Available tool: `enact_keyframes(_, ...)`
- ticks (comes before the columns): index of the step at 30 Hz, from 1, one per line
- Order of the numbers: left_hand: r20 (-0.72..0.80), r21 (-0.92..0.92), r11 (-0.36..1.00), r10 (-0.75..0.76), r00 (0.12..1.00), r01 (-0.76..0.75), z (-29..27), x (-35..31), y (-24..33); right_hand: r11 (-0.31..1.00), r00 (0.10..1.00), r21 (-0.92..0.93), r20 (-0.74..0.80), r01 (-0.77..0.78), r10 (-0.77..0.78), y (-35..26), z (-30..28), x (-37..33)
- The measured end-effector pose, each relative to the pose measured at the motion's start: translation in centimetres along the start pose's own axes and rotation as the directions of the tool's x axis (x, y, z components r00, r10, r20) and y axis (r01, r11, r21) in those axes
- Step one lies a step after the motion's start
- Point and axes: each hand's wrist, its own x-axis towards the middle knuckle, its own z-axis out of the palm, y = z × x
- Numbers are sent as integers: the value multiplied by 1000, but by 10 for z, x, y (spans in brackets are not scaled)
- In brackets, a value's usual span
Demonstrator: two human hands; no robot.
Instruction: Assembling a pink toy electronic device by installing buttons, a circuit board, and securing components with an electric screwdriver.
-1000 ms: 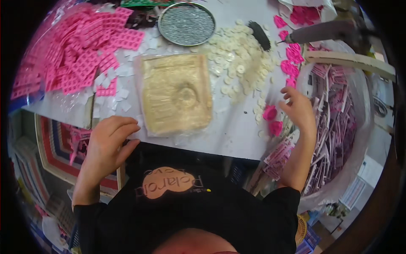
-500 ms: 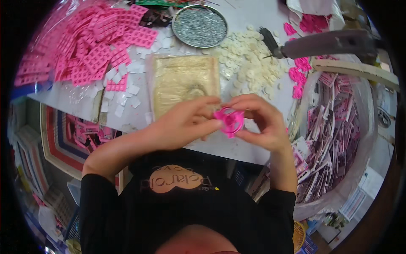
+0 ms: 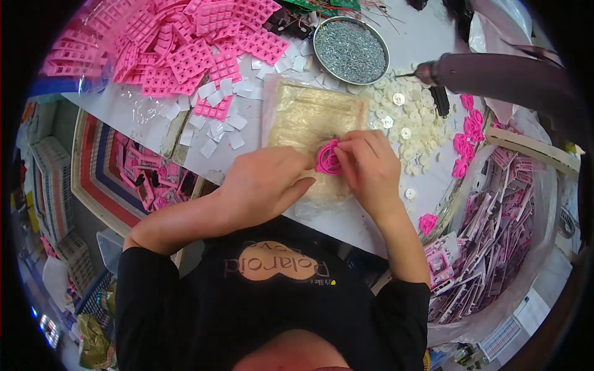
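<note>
A bright pink ring-shaped plastic part [image 3: 328, 159] lies over the tan, plastic-wrapped pad [image 3: 297, 111] in front of me. My right hand [image 3: 370, 167] pinches the part's right edge between thumb and fingertips. From the other side my left hand [image 3: 263, 185] has its fingers curled, their tips at the part's left edge. The fingers partly cover the part, so its inner details are hard to make out. White round discs with small holes [image 3: 408, 117] are heaped beyond my right hand.
A round metal dish [image 3: 385, 68] holds many small screws. A dark electric screwdriver [image 3: 489, 74] juts in from the right. Pink keypad sheets [image 3: 185, 59] pile up at the far left amid white paper squares [image 3: 237, 122]. A lined bin [image 3: 489, 247] of pink-and-white pieces stands at right.
The pink part has gone from above the table edge onto the wrapped pad, and both hands with it. The view has shifted, and a pink piece now shows near the right table edge.
</note>
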Motion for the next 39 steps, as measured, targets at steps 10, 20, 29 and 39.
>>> enact_keyframes(10,145,310,908,250,957,-284,22,3,-22,991,996,-103,-36,-87,83,4,21,3)
enact_keyframes(20,294,-303,951,150,944,-57,-91,38,-40,975,975,37,-40,-218,220,-8,29,-10)
enact_keyframes(29,-569,734,212,711,414,645,-393,66,-69,978,979,63,-40,-199,202,-13,30,-17)
enact_keyframes(39,-875,465,438,92,476,770,-425,39,-74,977,974,86,-94,-197,205,-12,23,-14)
